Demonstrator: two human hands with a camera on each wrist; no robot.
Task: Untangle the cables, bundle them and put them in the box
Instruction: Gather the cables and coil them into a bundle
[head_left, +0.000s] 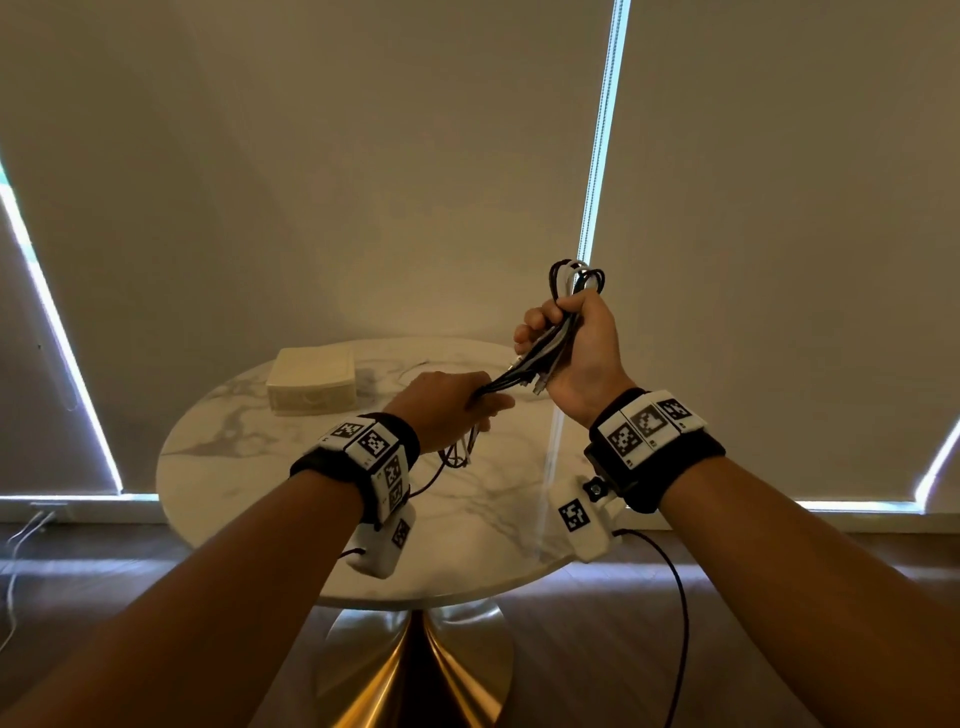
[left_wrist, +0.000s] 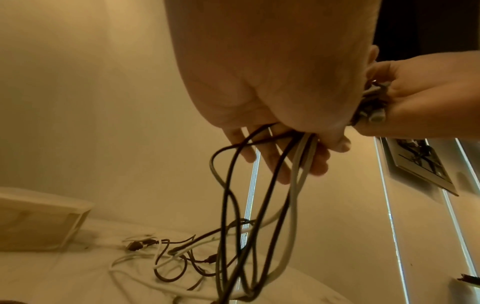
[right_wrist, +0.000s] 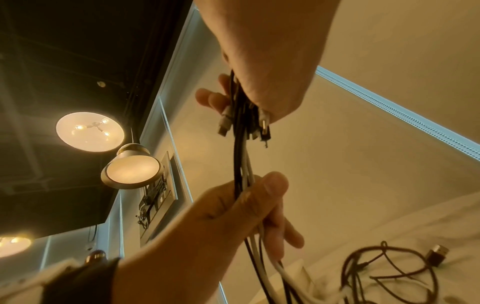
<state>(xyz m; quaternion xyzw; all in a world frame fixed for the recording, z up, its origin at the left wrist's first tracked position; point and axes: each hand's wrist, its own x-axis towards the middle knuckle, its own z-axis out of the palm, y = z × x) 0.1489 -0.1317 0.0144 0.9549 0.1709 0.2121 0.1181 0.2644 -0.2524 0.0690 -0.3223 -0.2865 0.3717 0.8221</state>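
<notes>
A bunch of black, white and grey cables (head_left: 524, 369) is stretched between my two hands above the round table. My right hand (head_left: 571, 343) is raised and grips the folded part in a fist, with loops (head_left: 576, 278) sticking out above and several plugs (right_wrist: 246, 125) below. My left hand (head_left: 457, 410) sits lower and holds the same strands between thumb (right_wrist: 270, 189) and fingers (left_wrist: 283, 162). Below it the cables (left_wrist: 249, 226) hang down to the table, where their loose ends (left_wrist: 168, 255) lie tangled. The cream box (head_left: 311, 382) stands at the table's far left, lid on.
The marble-top table (head_left: 260, 467) stands on a gold pedestal (head_left: 415, 675) over a dark wooden floor. Drawn blinds (head_left: 363, 156) close the windows behind. A black wire (head_left: 680, 623) runs from the right wrist camera. White cords (head_left: 15, 561) lie on the floor at left.
</notes>
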